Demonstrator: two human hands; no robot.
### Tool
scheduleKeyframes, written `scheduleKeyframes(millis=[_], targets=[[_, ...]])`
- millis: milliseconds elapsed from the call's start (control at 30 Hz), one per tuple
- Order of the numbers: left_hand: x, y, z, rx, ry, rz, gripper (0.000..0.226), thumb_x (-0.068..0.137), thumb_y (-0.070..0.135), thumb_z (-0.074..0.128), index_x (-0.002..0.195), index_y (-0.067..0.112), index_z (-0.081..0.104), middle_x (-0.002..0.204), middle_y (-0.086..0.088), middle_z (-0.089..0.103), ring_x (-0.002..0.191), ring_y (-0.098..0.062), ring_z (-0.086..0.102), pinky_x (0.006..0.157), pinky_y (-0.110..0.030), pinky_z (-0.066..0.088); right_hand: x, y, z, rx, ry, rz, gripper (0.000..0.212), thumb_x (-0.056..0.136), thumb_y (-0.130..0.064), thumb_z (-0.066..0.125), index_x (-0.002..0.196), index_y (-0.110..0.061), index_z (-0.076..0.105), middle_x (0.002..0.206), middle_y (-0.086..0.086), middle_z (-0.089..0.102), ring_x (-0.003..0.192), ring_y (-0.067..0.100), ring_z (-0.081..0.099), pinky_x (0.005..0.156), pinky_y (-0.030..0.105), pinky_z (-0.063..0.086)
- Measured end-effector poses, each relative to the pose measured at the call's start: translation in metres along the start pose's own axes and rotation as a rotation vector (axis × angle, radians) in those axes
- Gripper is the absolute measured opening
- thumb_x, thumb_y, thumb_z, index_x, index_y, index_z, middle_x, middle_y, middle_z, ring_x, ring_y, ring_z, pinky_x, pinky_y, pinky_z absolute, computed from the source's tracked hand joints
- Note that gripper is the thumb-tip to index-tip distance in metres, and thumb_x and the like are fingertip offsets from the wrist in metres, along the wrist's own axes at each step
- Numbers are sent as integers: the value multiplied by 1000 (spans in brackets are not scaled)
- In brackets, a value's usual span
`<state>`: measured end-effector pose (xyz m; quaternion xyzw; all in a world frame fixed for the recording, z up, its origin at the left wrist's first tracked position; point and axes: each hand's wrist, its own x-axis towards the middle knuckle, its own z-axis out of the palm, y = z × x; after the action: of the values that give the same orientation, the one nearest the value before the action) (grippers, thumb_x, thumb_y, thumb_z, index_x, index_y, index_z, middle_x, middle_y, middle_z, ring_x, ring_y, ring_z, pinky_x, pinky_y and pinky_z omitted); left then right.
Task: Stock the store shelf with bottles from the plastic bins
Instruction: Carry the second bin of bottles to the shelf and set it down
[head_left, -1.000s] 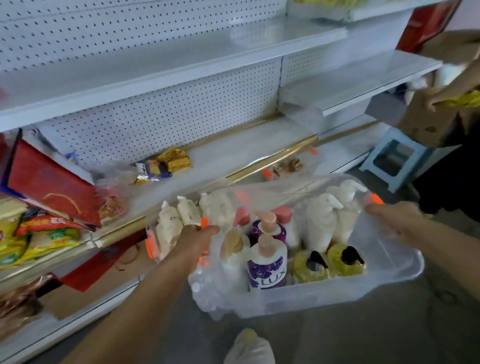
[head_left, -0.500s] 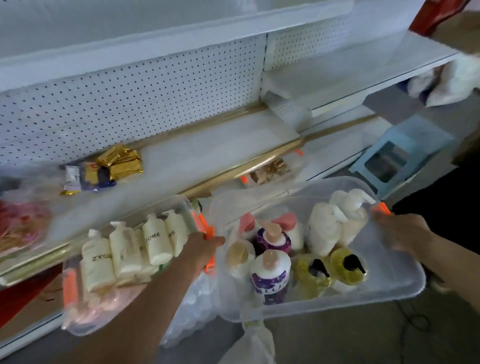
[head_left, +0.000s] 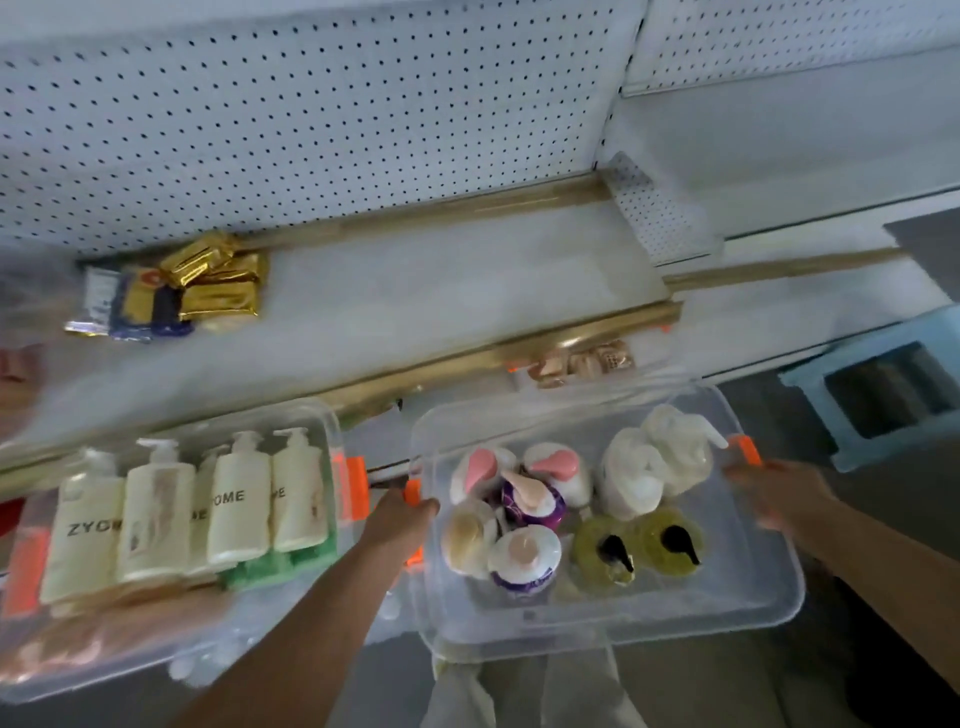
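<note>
Clear plastic bin (head_left: 613, 618) of pump bottles (head_left: 524, 558) was carried level before the shelf (head_left: 415, 296); left hand (head_left: 400, 519) and right hand (head_left: 774, 493), blurred, apparently gripped its ends.

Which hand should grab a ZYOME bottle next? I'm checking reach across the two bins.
Left, probably. The left hand grips the near bin at its left end, right beside the ZYOME bottles. The right hand holds the far end.
</note>
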<state>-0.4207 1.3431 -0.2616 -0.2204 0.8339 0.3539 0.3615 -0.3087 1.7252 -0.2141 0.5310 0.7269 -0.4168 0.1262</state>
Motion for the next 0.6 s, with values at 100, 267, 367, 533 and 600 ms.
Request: scheduleKeyframes(millis=[100,267,367,533,600], targets=[[26,3,19,-36,37,-85,30,89,26,59,111,5,55,105,-18,63,96,-34,61,83,-38,50,43,-9,21,-31,-57,50,21,88,-20,68,97,-1,65,77,12,62,69,27,59,68,38,51],[75,-4,50,-116,75,-208,19,90,23,60,100,11,51,83,-10,55,76,-26,56,74,-37,49,111,-16,65,-97,-173,15,15,90,-9,63,99,2,66,89,21,62,79,31,58,74,42,49],[107,-15,66,-154,79,-247,14,91,22,61,95,14,51,84,-10,56,80,-28,58,79,-41,51,151,-10,94,-108,-247,50,23,92,-8,61,106,10,64,76,16,56,63,22,51,57,32,40],[160,-26,91,-195,72,-285,19,91,20,62,103,9,53,95,-15,58,92,-32,59,92,-49,51,210,9,140,-34,-186,75,27,84,-5,70,107,7,63,72,11,53,64,19,49,58,35,46],[178,-29,100,-193,66,-312,29,90,21,63,113,7,53,107,-18,59,101,-35,60,95,-51,50,228,17,154,-25,-174,77,27,81,-4,72,105,6,64,77,14,55,68,22,52,63,38,49]])
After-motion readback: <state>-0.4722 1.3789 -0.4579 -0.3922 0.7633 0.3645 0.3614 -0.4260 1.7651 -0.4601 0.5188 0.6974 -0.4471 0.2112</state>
